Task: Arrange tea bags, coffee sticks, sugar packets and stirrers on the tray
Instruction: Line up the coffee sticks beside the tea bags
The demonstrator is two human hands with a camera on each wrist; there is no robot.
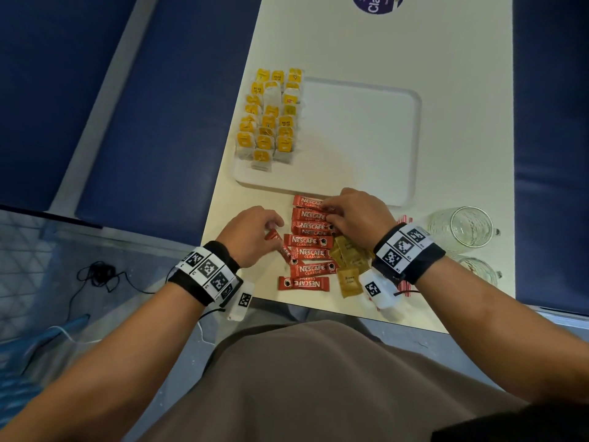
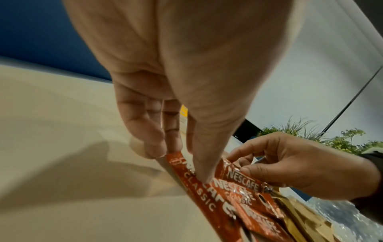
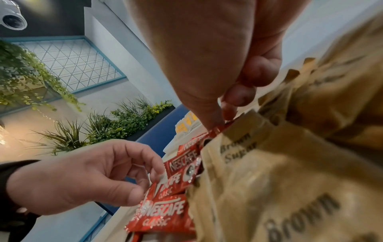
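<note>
Several red Nescafe coffee sticks [image 1: 310,241] lie in a loose column on the cream table, just in front of the white tray [image 1: 357,138]. Yellow-tagged tea bags [image 1: 271,119] fill the tray's left side in rows. My left hand [image 1: 275,228] pinches one tilted coffee stick [image 2: 199,196] at the column's left edge, thumb on top. At the upper sticks' right ends, my right hand [image 1: 328,212] has a stick's end [image 2: 230,165] pinched in its curled fingers. Brown sugar packets [image 1: 349,255] lie under my right wrist and loom large in the right wrist view [image 3: 259,163]. Red-striped stirrers [image 1: 405,218] peek out beside it.
Two clear glasses [image 1: 462,228] stand at the table's right edge, close to my right wrist. The table's near edge [image 1: 318,303] runs just below the lowest stick. Blue benches flank the table. A purple round label [image 1: 377,3] lies at the far end.
</note>
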